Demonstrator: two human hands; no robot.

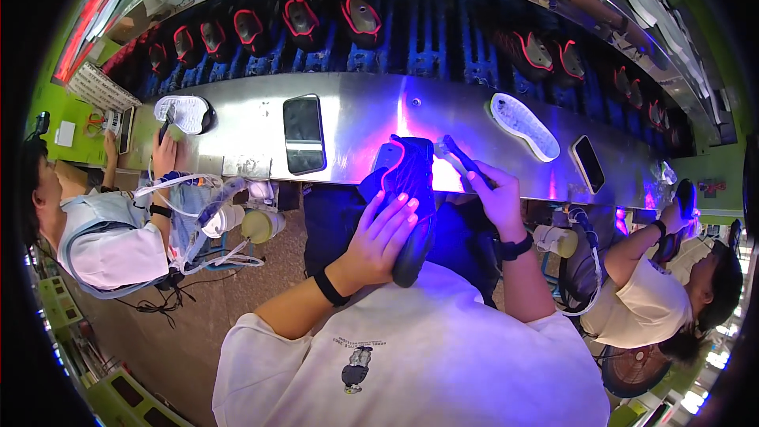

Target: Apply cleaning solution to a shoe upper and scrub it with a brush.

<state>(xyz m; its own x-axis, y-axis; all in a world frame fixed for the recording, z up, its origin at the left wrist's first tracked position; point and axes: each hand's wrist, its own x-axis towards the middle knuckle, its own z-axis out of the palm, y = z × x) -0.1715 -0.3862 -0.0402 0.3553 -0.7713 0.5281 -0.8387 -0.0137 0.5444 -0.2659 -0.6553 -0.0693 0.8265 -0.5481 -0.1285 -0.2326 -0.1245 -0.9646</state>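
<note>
My left hand [381, 236] is wrapped around a dark shoe upper [417, 190] with a red line along its collar. The shoe is held upright against my front, its far end just over the metal bench edge. In my right hand [500, 196] is a slim dark-handled brush [462, 156]. The brush head is close beside the shoe's right side; whether they touch I cannot tell. Purple-blue light falls on the shoe and both hands. Farther right on the bench lies a white shoe sole [525, 126].
A black phone [304, 134] and a smaller phone [587, 164] lie on the metal bench [245, 122]. Beyond it, a rack-like line [427, 24] carries several dark shoes. One co-worker [103, 229] at left works over a white sole [183, 115]; another [648, 300] sits at right. Cream containers [262, 225] stand below the bench.
</note>
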